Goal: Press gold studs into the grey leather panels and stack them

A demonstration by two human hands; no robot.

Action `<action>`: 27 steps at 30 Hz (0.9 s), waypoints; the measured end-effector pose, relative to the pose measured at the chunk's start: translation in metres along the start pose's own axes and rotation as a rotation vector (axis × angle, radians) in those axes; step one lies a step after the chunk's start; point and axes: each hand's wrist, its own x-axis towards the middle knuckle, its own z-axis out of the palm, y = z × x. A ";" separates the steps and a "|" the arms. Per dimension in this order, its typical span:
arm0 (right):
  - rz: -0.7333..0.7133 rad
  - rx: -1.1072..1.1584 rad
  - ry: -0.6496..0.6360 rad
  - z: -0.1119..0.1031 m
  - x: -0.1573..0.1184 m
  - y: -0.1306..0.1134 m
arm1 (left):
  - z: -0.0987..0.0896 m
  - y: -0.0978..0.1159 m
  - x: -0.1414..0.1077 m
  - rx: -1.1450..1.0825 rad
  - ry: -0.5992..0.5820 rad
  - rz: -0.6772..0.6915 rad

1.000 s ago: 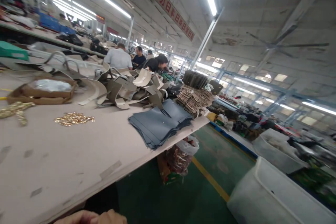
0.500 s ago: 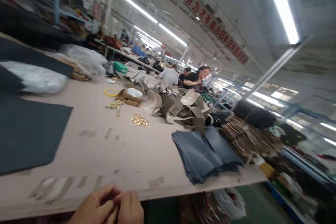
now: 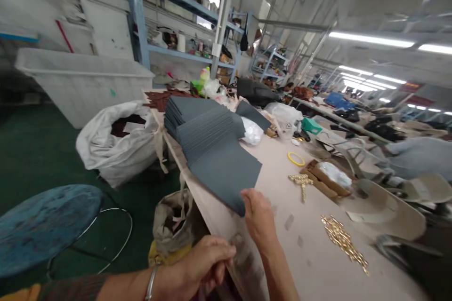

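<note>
A fanned stack of dark grey sheets lies along the table's left edge, its nearest sheet flat on top. My right hand is at that sheet's near right corner, fingers bent together over its edge; the fingertips are partly hidden. My left hand, with a silver bracelet at the wrist, hovers over the table's near edge. Its thumb and fingers are curled together, and whatever they hold is too small to make out. Gold-coloured metal pieces lie in a loose pile and a cluster further right.
A yellow ring and an opened cardboard box with a white bag are on the table. To the left stand a white sack, a blue round stool and a large white bin. A cloth bag hangs beneath the edge.
My view has swung left, bringing the sheet stack, stool and sack in. My hands, close together before, have parted; the right one has reached forward to the sheet.
</note>
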 end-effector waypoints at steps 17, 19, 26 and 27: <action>0.527 0.520 -0.339 -0.031 -0.072 0.022 | -0.024 0.006 -0.017 0.172 0.144 0.083; 0.641 0.653 -0.284 -0.022 -0.072 0.026 | -0.016 0.010 -0.012 0.154 0.143 0.092; 0.767 0.880 -0.322 -0.018 -0.059 0.027 | 0.002 0.022 0.013 0.075 0.255 0.062; 0.774 0.891 -0.340 -0.018 -0.056 0.026 | 0.003 0.022 0.016 0.078 0.252 0.056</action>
